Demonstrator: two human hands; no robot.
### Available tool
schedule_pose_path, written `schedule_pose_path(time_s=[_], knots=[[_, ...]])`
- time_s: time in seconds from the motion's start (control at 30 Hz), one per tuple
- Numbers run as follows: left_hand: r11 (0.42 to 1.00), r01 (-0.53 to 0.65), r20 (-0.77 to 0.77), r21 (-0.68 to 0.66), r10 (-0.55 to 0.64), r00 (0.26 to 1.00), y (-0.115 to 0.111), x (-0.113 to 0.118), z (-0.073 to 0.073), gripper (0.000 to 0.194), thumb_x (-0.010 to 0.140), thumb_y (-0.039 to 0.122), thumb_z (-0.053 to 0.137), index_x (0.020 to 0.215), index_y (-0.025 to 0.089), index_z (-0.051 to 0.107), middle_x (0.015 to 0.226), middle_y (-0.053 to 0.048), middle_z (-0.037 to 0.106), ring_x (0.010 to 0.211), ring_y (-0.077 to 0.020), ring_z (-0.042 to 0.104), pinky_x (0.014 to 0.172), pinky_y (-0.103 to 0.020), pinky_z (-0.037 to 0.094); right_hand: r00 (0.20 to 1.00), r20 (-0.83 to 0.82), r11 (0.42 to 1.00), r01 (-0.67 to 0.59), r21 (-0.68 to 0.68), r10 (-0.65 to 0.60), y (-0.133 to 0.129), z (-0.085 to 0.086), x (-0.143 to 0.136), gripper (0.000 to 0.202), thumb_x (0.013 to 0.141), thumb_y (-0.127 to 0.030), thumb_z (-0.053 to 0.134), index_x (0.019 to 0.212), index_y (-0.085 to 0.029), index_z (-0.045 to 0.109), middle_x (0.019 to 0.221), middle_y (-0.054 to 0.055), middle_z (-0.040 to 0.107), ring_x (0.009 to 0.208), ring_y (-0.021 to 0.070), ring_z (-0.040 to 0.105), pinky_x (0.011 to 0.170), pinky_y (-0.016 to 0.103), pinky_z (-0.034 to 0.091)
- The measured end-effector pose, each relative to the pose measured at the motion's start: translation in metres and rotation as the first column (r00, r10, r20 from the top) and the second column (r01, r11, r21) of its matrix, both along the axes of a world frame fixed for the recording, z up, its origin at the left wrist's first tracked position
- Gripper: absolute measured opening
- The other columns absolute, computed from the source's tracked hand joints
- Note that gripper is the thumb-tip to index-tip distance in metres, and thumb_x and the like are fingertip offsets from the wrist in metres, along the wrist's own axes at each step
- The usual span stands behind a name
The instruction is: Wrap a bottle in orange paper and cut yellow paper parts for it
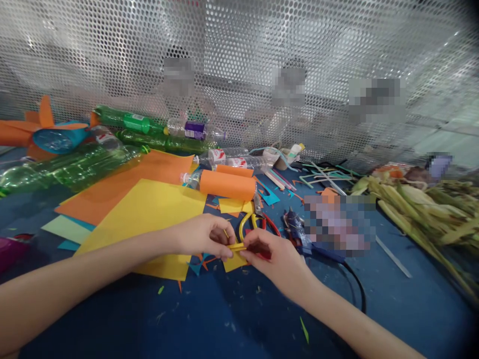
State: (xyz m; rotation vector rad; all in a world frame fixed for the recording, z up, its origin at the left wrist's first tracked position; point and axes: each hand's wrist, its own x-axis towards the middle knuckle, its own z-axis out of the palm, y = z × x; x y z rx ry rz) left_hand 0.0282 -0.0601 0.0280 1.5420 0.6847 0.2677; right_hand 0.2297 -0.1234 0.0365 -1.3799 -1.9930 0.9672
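Between my two hands is a small folded strip of yellow paper (237, 247). My left hand (204, 237) pinches its left end, and my right hand (275, 252) grips the right end with thumb and fingers. Just beyond them lie scissors with yellow handles (244, 223), and red handles (270, 223) show beside these. A small yellow paper piece (235, 262) is under the strip. Large sheets of yellow paper (149, 214) and orange paper (123, 187) spread under and behind my left forearm. A bottle wrapped in orange paper (228, 185) lies past the scissors.
Green plastic bottles (86, 164) and clear bottles (239, 160) lie along the perforated metal panel (224, 60). An orange-and-blue bladed object (52, 137) stands far left. To the right are a glue gun (297, 229) with a black cable (359, 284), straws (329, 174) and dry corn husks (422, 204).
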Motion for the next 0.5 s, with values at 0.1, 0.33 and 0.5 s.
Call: schedule_pose_path(time_s=[0.1, 0.33, 0.5], knots=[[0.996, -0.061, -0.056, 0.060, 0.064, 0.996, 0.008, -0.005, 0.003, 0.023, 0.073, 0.034, 0.062, 0.087, 0.017, 0.057, 0.076, -0.003, 0.067, 0.068, -0.0145, 0.063, 0.064, -0.028, 0.047, 0.997, 0.075, 0.999, -0.014, 0.034, 0.011, 0.003, -0.001, 0.002, 0.004, 0.078, -0.017, 0.057, 0.078, -0.021, 0.058, 0.074, -0.003, 0.060, 0.065, 0.0096, 0.057, 0.060, 0.021, 0.046], [0.621, 0.006, -0.271, 0.784, 0.334, 0.903, 0.025, -0.016, 0.010, 0.019, 0.080, 0.027, 0.052, 0.085, 0.019, 0.067, 0.086, -0.005, 0.066, 0.078, -0.0184, 0.058, 0.068, -0.030, 0.041, 0.971, 0.212, 0.981, -0.137, 0.136, 0.107, 0.004, -0.004, 0.000, 0.008, 0.077, -0.014, 0.058, 0.077, -0.021, 0.063, 0.084, 0.001, 0.059, 0.074, 0.0116, 0.055, 0.067, 0.025, 0.046], [0.491, 0.080, -0.268, 0.868, 0.326, 0.906, 0.026, -0.017, 0.002, 0.018, 0.081, 0.024, 0.052, 0.089, 0.017, 0.066, 0.084, -0.006, 0.063, 0.083, -0.0194, 0.056, 0.075, -0.032, 0.041, 0.961, 0.237, 0.978, -0.173, 0.113, 0.143, 0.004, -0.001, 0.004, 0.011, 0.076, -0.010, 0.058, 0.078, -0.020, 0.061, 0.081, 0.000, 0.058, 0.072, 0.0116, 0.055, 0.065, 0.024, 0.046]])
